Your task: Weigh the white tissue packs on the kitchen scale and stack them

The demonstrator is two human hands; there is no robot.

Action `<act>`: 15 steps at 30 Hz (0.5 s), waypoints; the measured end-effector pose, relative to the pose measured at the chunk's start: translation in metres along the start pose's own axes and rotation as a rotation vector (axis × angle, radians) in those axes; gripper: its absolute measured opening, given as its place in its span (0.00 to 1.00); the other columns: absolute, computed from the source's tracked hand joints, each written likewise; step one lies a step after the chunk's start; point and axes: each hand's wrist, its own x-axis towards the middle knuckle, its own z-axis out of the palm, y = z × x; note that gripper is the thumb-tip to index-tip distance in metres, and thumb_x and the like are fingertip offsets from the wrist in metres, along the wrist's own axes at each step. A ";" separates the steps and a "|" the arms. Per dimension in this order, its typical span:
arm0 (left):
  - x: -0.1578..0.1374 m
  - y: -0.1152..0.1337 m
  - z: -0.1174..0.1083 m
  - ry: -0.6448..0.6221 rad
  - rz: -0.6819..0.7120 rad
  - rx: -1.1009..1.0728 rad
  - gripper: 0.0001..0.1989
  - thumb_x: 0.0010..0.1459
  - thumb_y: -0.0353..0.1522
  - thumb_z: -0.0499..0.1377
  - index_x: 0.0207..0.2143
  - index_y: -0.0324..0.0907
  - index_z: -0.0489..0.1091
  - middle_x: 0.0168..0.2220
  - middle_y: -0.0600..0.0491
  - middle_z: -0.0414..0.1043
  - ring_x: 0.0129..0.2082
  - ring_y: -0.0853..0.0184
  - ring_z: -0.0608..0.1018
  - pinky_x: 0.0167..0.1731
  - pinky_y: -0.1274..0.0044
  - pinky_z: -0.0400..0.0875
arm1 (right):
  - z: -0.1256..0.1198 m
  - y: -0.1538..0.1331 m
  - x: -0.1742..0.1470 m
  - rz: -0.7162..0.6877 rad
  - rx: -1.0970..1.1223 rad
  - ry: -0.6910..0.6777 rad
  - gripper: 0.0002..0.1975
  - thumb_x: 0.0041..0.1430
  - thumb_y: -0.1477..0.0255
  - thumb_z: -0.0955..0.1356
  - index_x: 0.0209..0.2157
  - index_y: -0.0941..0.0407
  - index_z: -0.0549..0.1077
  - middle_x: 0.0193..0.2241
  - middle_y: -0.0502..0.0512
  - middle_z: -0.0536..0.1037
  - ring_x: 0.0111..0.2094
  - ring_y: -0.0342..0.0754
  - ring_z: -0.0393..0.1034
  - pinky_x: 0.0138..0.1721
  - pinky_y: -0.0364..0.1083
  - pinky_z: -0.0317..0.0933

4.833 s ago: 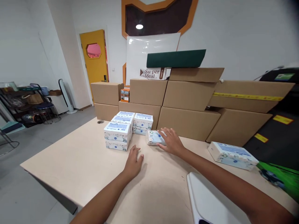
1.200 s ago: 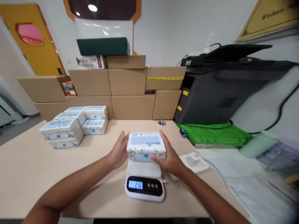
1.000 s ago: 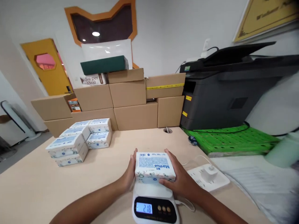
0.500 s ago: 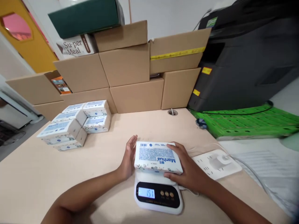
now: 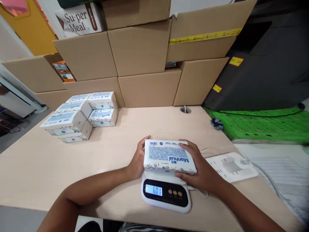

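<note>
A white tissue pack [image 5: 169, 156] marked Manhua lies on a white digital kitchen scale [image 5: 166, 206], whose lit display reads about 6.01. My right hand [image 5: 199, 167] grips the pack's right end, fingers over the top and thumb along the near side. Against the left end rests my left hand [image 5: 138, 161], its fingers bent round the far corner and partly hidden. The weighing plate is mostly covered by the pack. At the left of the table, several more tissue packs [image 5: 65, 120] are stacked in two layers.
Cardboard boxes [image 5: 148, 88] form a wall along the table's back edge. A white power strip [image 5: 231, 167] with a plugged-in adapter lies right of the scale, cables around it. Further right are a green pallet [image 5: 265, 125] and a large dark machine [image 5: 270, 74]. A cable hole [image 5: 185, 110] pierces the table.
My left hand has closed in from beside the pack to touch its left end. The scale's reading has risen from about 1.51 to 6.01. The camera view has tilted down.
</note>
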 end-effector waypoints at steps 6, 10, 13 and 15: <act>0.000 0.006 0.003 0.113 -0.001 0.024 0.40 0.70 0.61 0.49 0.75 0.52 0.57 0.78 0.44 0.52 0.77 0.49 0.57 0.76 0.56 0.52 | 0.003 0.004 0.001 -0.058 0.033 0.034 0.58 0.59 0.49 0.78 0.78 0.38 0.41 0.79 0.65 0.42 0.78 0.78 0.45 0.71 0.78 0.56; 0.001 0.007 0.003 0.154 -0.040 0.000 0.40 0.69 0.62 0.48 0.75 0.55 0.57 0.80 0.47 0.49 0.79 0.49 0.53 0.77 0.56 0.47 | 0.006 0.000 0.001 -0.006 0.059 0.008 0.65 0.57 0.50 0.80 0.79 0.35 0.33 0.82 0.60 0.31 0.79 0.77 0.40 0.72 0.79 0.51; 0.003 0.005 0.002 0.110 -0.005 0.003 0.38 0.72 0.60 0.47 0.77 0.58 0.54 0.81 0.52 0.45 0.81 0.53 0.47 0.79 0.58 0.45 | 0.005 -0.006 0.002 0.014 0.047 -0.003 0.63 0.61 0.56 0.79 0.78 0.32 0.30 0.82 0.56 0.28 0.80 0.74 0.40 0.73 0.77 0.53; 0.004 0.005 0.002 0.067 0.005 -0.010 0.38 0.72 0.59 0.47 0.78 0.59 0.53 0.82 0.54 0.45 0.82 0.54 0.45 0.79 0.59 0.43 | 0.004 -0.009 0.003 0.016 0.047 0.004 0.65 0.61 0.59 0.79 0.78 0.31 0.29 0.82 0.55 0.27 0.80 0.73 0.39 0.73 0.76 0.53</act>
